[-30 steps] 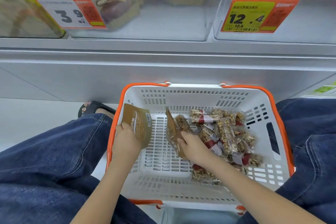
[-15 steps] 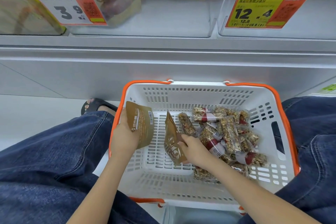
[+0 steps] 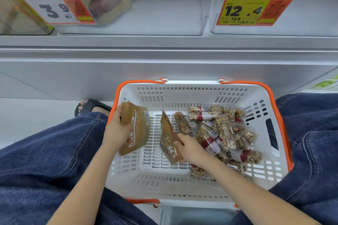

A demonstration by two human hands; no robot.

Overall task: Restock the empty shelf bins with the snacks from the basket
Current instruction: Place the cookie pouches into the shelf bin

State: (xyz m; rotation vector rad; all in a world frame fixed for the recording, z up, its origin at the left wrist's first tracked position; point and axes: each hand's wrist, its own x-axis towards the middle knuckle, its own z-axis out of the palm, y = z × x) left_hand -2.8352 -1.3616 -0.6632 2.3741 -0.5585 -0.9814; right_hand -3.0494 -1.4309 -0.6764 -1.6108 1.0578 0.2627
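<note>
A white basket (image 3: 182, 186) with an orange rim sits on the floor between my knees. My left hand (image 3: 117, 131) grips a flat brown snack pouch (image 3: 136, 129) over the basket's left side. My right hand (image 3: 190, 149) pinches a second brown pouch (image 3: 169, 142) held on edge in the middle of the basket. A heap of clear-wrapped nut bars (image 3: 223, 133) with red bands fills the basket's right half. Above, a clear shelf bin (image 3: 155, 12) holds brown pouches at its back. The bin to its right (image 3: 311, 11), tagged 12.4, shows nothing inside.
The grey shelf edge (image 3: 164, 42) runs across above the basket. Price tags reading 3.9 (image 3: 54, 8) and 12.4 (image 3: 252, 8) hang on the bin fronts. My jeans-clad legs flank the basket, and a sandalled foot (image 3: 89, 106) lies at its left.
Both hands have lifted their brown pouches a little higher in the basket. The view has tipped down slightly, and the nut bars have not moved.
</note>
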